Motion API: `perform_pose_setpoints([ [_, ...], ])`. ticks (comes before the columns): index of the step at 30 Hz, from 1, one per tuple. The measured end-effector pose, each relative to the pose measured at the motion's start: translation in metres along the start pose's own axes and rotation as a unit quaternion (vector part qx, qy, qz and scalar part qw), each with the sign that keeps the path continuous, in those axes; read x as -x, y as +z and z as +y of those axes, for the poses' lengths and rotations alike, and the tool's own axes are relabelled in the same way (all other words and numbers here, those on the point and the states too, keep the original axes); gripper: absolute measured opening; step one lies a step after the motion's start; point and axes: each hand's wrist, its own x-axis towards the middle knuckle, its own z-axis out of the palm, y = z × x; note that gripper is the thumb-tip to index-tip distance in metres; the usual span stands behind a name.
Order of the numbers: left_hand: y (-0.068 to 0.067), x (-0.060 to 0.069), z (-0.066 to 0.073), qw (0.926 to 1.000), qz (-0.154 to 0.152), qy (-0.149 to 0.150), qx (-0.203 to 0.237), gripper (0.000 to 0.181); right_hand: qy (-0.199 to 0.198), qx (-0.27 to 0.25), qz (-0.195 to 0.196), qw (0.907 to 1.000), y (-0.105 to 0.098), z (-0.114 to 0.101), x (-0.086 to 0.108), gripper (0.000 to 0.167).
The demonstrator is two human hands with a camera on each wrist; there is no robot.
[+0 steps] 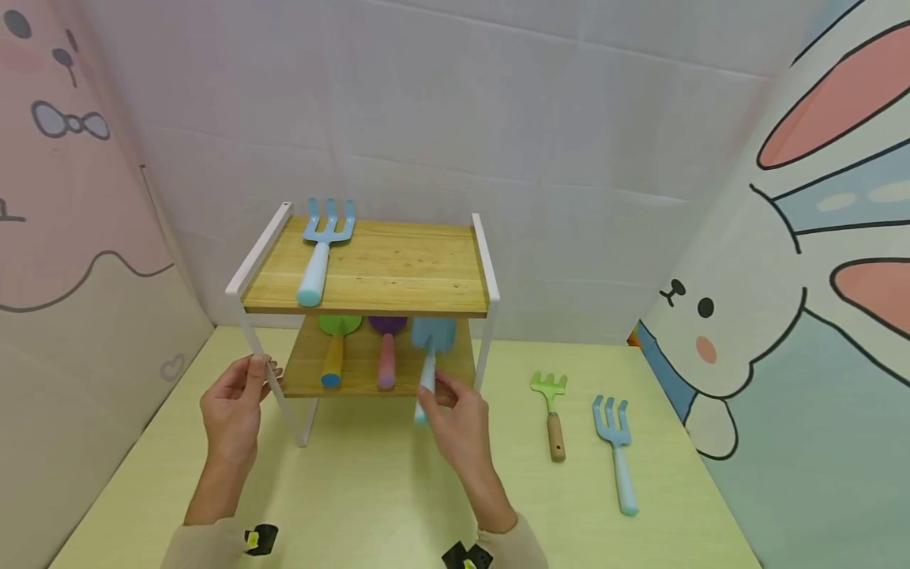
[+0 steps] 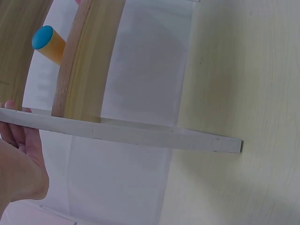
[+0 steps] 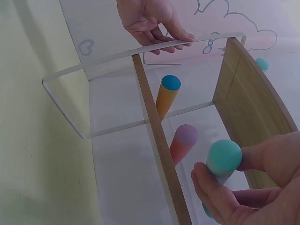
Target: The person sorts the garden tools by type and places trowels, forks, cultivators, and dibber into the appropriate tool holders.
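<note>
My right hand (image 1: pixel 460 419) pinches the handle of a light blue shovel (image 1: pixel 433 335) at the right of the lower shelf (image 1: pixel 298 371); its teal handle end (image 3: pixel 224 155) shows in the right wrist view. My left hand (image 1: pixel 236 407) grips the rack's white left front post (image 2: pixel 140 136), thumb in front and fingers behind. Left of the blue shovel lie a purple shovel with a pink handle (image 1: pixel 386 362) and a green one with an orange handle (image 1: pixel 332 362). A light blue fork (image 1: pixel 313 273) rests on the upper shelf (image 1: pixel 405 269).
On the table (image 1: pixel 355 506), right of the rack, lie a small green fork with a wooden handle (image 1: pixel 555 437) and a light blue fork (image 1: pixel 622 474). A white sheet (image 1: pixel 569 158) hangs behind, with printed cartoon panels at both sides.
</note>
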Motion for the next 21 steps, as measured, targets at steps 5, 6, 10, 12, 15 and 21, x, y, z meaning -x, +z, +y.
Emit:
perform_pose_setpoints([
  [5,0.0,0.0,0.0,1.0,0.0,0.0,0.001,0.014,0.001,0.009,0.007,0.9999,0.004,-0.002,-0.005,0.037],
  [6,0.0,0.0,0.0,1.0,0.001,0.0,0.0,0.014,0.004,0.012,0.008,0.9999,0.005,-0.002,-0.006,0.037],
  [10,0.0,0.0,0.0,1.0,0.002,0.0,-0.003,0.014,0.007,0.024,0.016,0.9996,0.007,-0.003,-0.011,0.035],
  [12,-0.001,0.0,0.0,1.0,0.001,-0.001,-0.002,0.014,0.005,0.031,0.018,0.9993,0.008,-0.003,-0.013,0.033],
  [15,-0.001,0.0,0.0,1.0,-0.002,-0.001,0.0,0.015,0.002,0.037,0.019,0.9991,0.01,-0.002,-0.016,0.029],
  [21,-0.001,0.0,0.0,1.0,-0.002,0.002,0.001,0.015,0.002,0.055,0.006,0.9985,0.011,-0.001,-0.021,0.025],
])
